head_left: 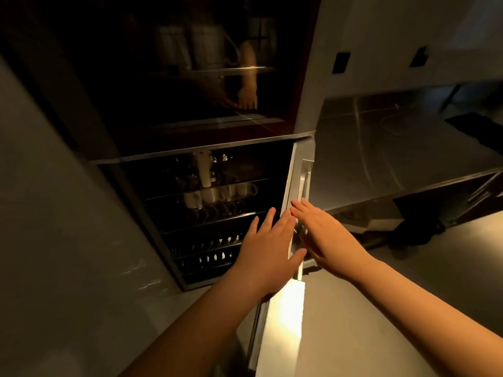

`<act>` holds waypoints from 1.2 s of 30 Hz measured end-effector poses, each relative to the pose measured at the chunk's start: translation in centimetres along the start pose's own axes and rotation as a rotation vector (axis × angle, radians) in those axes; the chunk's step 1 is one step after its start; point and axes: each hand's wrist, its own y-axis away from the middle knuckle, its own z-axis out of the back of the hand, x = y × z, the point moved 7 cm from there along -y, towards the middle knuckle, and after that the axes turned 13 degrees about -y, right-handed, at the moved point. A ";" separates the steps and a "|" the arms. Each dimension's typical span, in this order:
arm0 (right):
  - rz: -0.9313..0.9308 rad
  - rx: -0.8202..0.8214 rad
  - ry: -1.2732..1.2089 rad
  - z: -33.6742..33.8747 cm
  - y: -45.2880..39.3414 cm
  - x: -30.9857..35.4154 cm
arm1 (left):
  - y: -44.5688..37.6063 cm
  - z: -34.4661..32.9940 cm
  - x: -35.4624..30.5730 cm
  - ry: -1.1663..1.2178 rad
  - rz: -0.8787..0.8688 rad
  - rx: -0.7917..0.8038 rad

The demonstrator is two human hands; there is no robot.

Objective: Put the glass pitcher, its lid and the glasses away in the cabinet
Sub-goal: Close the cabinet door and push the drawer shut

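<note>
Two bare hands met at the tall pale cabinet door (pixel 292 202), which stood edge-on along its upright axis. My left hand (pixel 268 244) lay flat and spread on its inner side, my right hand (pixel 324 235) flat and spread on its handle side; neither gripped anything. Left of that door, four white cups (pixel 217 195) lined one dark shelf. I could not make out pitcher, lid or glasses.

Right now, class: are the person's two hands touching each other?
Cannot tell. In the head view the left hand overlaps the right hand, hiding any contact or gap.
</note>
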 end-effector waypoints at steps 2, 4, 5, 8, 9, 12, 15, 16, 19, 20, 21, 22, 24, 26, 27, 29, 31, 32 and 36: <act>0.026 0.007 0.014 -0.9 -1.3 0.9 | 0.3 0.4 1.7 -0.035 0.035 0.014; 0.055 0.011 0.038 -1.9 -2.7 1.9 | 0.3 0.7 3.5 -0.103 0.076 0.035; 0.067 0.007 0.041 -2.3 -3.4 2.3 | 0.3 0.8 4.4 -0.136 0.100 0.043; 0.090 -0.002 0.016 -3.6 -5.7 3.7 | 0.0 1.0 7.1 -0.201 0.181 0.041; 0.095 -0.003 0.008 -4.1 -6.5 4.0 | -0.1 1.0 8.0 -0.224 0.208 0.037; 0.102 0.001 -0.006 -5.5 -8.7 4.7 | -0.5 0.8 10.7 -0.289 0.277 0.015; 0.095 -0.034 0.004 -6.5 -11.0 5.3 | -1.3 0.4 13.3 -0.273 0.332 -0.022; 0.092 -0.052 0.004 -6.9 -11.7 5.4 | -1.6 0.2 14.1 -0.255 0.346 -0.044; 0.092 -0.084 0.021 -7.9 -13.6 5.8 | -2.2 -0.5 16.1 -0.297 0.351 -0.138; 0.100 -0.086 0.030 -8.2 -14.2 5.8 | -2.4 -0.9 16.6 -0.342 0.345 -0.160; 0.108 -0.084 0.034 -8.5 -14.6 5.7 | -2.5 -1.4 17.1 -0.390 0.340 -0.171; 0.115 -0.079 0.033 -8.7 -15.1 5.7 | -2.6 -2.0 17.6 -0.431 0.339 -0.172; 0.132 -0.064 0.048 -9.0 -16.0 5.5 | -2.8 -3.0 18.4 -0.450 0.355 -0.161; 0.153 -0.035 0.107 -9.6 -16.8 5.4 | -3.0 -4.0 19.2 -0.458 0.376 -0.150; 0.158 -0.006 0.141 -10.0 -17.1 5.2 | -3.1 -4.3 19.5 -0.474 0.388 -0.145; 0.172 0.059 0.203 -10.8 -17.5 4.8 | -3.5 -4.5 20.0 -0.497 0.422 -0.140; 0.199 0.101 0.260 -11.2 -18.1 4.4 | -4.3 -4.6 20.8 -0.508 0.466 -0.126; 0.210 0.115 0.274 -11.2 -18.5 4.2 | -4.8 -4.7 21.2 -0.511 0.483 -0.112; 0.234 0.137 0.302 -11.6 -20.3 3.8 | -6.3 -5.0 22.6 -0.490 0.512 -0.092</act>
